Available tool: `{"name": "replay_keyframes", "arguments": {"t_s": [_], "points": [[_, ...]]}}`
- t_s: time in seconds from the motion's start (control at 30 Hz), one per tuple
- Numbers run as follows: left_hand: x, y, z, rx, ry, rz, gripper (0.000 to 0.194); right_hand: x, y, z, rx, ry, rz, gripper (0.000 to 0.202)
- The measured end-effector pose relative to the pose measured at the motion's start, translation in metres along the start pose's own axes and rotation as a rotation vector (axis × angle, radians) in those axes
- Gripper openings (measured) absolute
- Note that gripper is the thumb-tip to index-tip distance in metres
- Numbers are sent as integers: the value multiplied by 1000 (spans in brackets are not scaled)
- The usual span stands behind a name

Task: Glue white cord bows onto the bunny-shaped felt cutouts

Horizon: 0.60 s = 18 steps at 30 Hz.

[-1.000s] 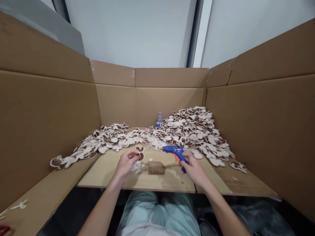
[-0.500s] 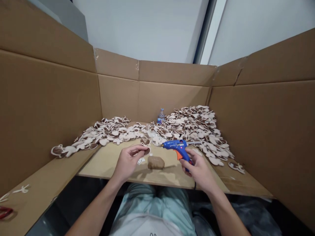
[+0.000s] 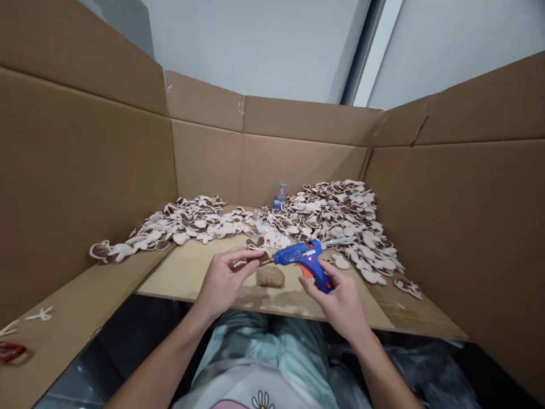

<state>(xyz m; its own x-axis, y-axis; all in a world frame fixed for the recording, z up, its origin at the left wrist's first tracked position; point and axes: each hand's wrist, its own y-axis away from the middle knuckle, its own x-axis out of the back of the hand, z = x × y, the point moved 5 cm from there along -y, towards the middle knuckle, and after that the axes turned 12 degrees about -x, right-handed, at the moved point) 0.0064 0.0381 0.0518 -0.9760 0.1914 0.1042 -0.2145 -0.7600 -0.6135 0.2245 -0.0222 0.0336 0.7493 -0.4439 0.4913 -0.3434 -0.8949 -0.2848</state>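
My left hand (image 3: 223, 279) pinches a small brown felt piece (image 3: 254, 250) with a pale string bow on it. My right hand (image 3: 340, 289) is wrapped round the handle of a blue glue gun (image 3: 298, 254) with an orange trigger and a small red light. The gun points left, its metal tip at the felt piece beside my left fingertips; whether they touch is hard to tell. Below the tip, a brown rounded block (image 3: 270, 277) lies on the pale board (image 3: 170, 278).
Heaps of white and brown felt shapes lie at the left (image 3: 187, 221) and right (image 3: 340, 210). A water bottle (image 3: 280, 197) stands between them by crinkled clear plastic (image 3: 268, 227). Cardboard walls (image 3: 306, 125) surround the board. A red object (image 3: 11, 351) lies far left.
The glue gun has moved left and its tip has come up to the felt piece in my left hand. The view has shifted slightly.
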Motion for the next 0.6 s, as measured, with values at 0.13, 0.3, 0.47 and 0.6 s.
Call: {"name": "replay_keyframes", "arguments": {"t_s": [0.13,0.3,0.47,0.6], "points": [[0,1,3,28,31,8,17,3,1,-3,44,9,37,30],[0,2,8,44,39,-16,19,6,4,-9,146,-16,83,26],[0,2,10,54,57,-23,19,8,8,-12,209,3,119,21],[0,2,10,59,69,-19,19,10,9,-12,225,29,150,21]]}}
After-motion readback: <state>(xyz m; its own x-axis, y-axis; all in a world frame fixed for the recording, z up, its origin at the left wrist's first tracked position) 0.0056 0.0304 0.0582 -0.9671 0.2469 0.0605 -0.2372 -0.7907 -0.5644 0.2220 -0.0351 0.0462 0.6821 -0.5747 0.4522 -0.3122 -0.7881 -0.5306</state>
